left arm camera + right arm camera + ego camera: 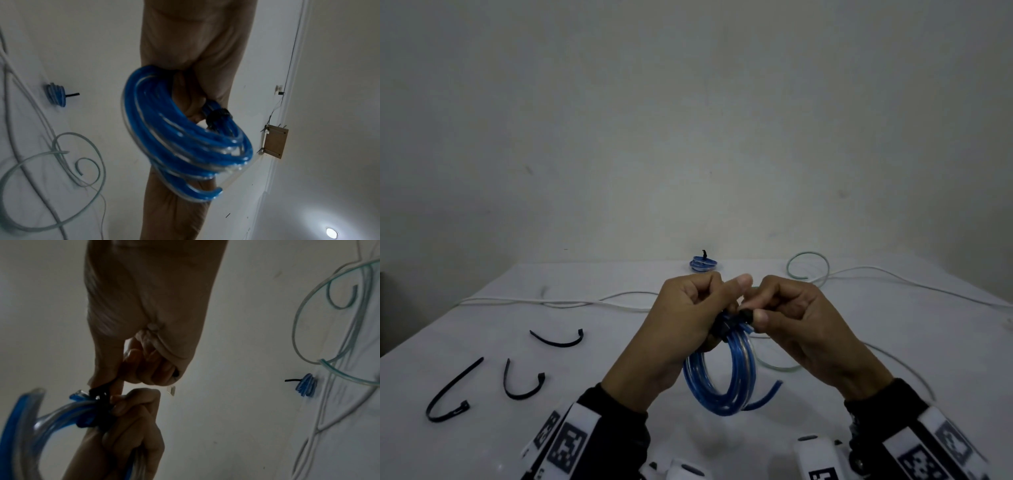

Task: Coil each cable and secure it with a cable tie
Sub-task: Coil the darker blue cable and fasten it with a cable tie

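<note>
While left hand [681, 318] grips blue coil [722, 380] and right hand [801, 325] pinches black tie [743, 313]: risk of loops springing loose if grip slackens.

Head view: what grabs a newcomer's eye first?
The blue cable coil held up mid-frame, left hand gripping its top while the right hand pinches the black cable tie around it. Then three loose ties on the table at left, and a finished coil at the far edge.

Loose ties [520, 377] left on table [619, 349], tied coil [703, 264] behind hands
</note>
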